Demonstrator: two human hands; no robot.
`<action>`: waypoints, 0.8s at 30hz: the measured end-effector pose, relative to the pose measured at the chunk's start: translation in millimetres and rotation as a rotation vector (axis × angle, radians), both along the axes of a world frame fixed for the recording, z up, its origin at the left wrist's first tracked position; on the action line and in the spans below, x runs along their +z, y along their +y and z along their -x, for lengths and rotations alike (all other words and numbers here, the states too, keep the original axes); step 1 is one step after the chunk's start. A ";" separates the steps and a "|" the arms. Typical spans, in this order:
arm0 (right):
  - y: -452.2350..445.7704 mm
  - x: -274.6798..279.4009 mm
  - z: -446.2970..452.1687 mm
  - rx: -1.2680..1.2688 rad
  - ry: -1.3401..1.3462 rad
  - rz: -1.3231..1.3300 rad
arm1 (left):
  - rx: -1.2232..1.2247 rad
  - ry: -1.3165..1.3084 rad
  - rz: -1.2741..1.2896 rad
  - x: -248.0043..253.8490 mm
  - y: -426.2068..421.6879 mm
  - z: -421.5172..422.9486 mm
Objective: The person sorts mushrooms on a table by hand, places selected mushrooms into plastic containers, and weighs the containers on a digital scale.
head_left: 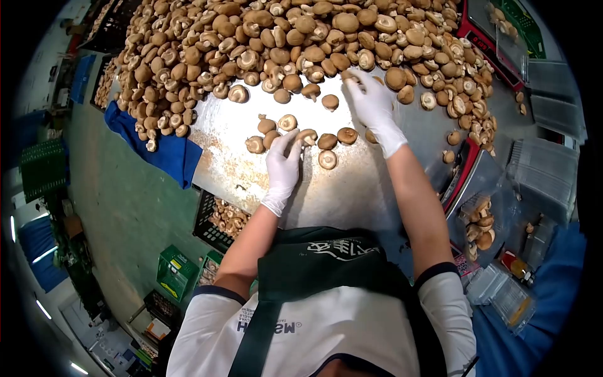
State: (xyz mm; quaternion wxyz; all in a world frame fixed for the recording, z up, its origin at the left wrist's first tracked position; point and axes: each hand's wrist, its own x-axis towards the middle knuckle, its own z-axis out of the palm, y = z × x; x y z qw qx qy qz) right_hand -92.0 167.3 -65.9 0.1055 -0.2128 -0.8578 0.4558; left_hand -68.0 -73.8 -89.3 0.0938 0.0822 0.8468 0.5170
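Observation:
My left hand (282, 166), in a white glove, has its fingers around a brown mushroom (306, 137) just above the metal table (339, 188). My right hand (372, 103), also gloved, reaches to the front edge of a large mushroom pile (270, 38); its fingertips are at a mushroom there, and whether they grip it is hard to make out. Several loose mushrooms lie between and beside the hands, among them one with its pale underside up (327, 159) and a brown cap (347, 136).
Red scales (461, 173) with mushrooms in a clear tray stand at the right, near stacked clear plastic trays (543, 169). A blue cloth (163, 151) hangs off the table's left edge. Black and green crates (176, 272) are below left.

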 end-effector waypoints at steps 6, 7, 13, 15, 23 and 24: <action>2.3 37.2 -71.8 -0.276 0.381 1.391 | 0.154 -0.372 -0.339 5.1 -8.7 -3.7; 3.1 35.7 -83.7 -0.292 0.412 1.471 | 0.165 -0.390 -0.360 8.0 -10.5 -6.6; -25.7 37.6 -108.7 -0.136 -0.005 0.651 | 0.047 -0.368 -0.256 -2.5 -26.8 -29.2; -45.0 23.2 -100.7 -0.041 -0.300 0.217 | -0.036 -0.251 -0.111 -7.2 -22.5 -31.1; -62.6 0.0 -114.8 -0.049 -0.340 0.087 | -0.217 0.329 0.360 3.7 42.4 -19.7; -63.4 1.6 -121.3 -0.028 -0.343 0.095 | -0.217 0.326 0.347 3.2 43.6 -17.0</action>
